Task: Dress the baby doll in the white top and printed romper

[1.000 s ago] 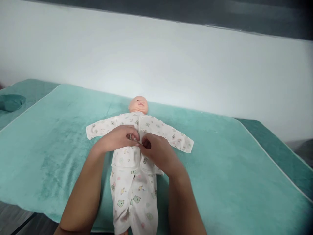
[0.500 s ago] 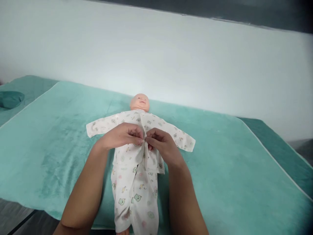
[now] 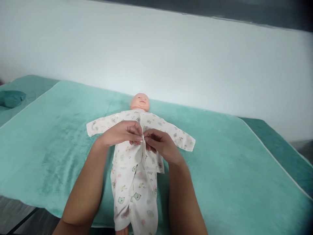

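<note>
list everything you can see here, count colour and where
doll: 1, peach bare head, lying on its back mid-blanket, head toward the wall
printed top: 1, white with small animal print, on the doll, sleeves spread out
printed trousers: 1, white with the same print, on the doll's legs
blanket: 1, light teal, spread under the doll
bed: 1, darker teal, under the blanket
cushion-like thing: 1, dark teal, far left edge
wall: 1, white, behind the bed
left hand: 1, pinching the top's front edge at the chest
right hand: 1, pinching the opposite front edge, fingertips meeting the left's
</note>
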`<action>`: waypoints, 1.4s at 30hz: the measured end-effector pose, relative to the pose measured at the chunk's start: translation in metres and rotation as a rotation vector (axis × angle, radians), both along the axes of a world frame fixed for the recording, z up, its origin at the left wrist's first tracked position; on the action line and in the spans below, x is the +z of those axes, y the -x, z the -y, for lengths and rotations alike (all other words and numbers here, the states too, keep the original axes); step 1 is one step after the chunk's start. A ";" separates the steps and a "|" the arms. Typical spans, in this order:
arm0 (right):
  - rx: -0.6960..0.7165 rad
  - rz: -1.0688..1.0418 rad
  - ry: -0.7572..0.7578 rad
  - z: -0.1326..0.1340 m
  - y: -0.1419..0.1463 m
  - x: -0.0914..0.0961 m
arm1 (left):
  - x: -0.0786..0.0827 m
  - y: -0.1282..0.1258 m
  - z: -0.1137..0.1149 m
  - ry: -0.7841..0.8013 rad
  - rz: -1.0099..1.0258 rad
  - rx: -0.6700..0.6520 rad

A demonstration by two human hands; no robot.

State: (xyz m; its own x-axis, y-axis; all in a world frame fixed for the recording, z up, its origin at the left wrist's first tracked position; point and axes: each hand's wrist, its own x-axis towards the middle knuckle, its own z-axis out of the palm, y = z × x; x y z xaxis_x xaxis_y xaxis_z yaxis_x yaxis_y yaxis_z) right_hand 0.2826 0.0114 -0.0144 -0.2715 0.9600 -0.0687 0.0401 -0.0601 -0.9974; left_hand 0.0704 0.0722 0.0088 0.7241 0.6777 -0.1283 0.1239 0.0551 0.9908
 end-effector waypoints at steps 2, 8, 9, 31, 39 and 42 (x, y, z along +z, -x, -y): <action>0.024 0.009 -0.009 0.000 -0.001 0.000 | -0.002 0.000 0.000 0.008 0.004 0.011; 0.060 0.054 -0.069 0.002 0.003 0.003 | -0.001 -0.005 0.002 -0.010 -0.012 0.042; 0.065 0.069 -0.074 0.003 0.004 0.004 | 0.000 -0.006 0.002 -0.017 -0.019 0.055; 0.056 0.183 -0.067 0.004 0.000 -0.001 | 0.008 -0.001 0.011 -0.131 -0.221 0.026; 0.036 0.177 -0.067 0.003 -0.002 -0.001 | 0.004 0.003 0.004 0.005 -0.081 -0.016; 0.025 0.187 -0.076 0.003 0.000 -0.001 | 0.004 0.003 0.003 0.046 -0.039 -0.021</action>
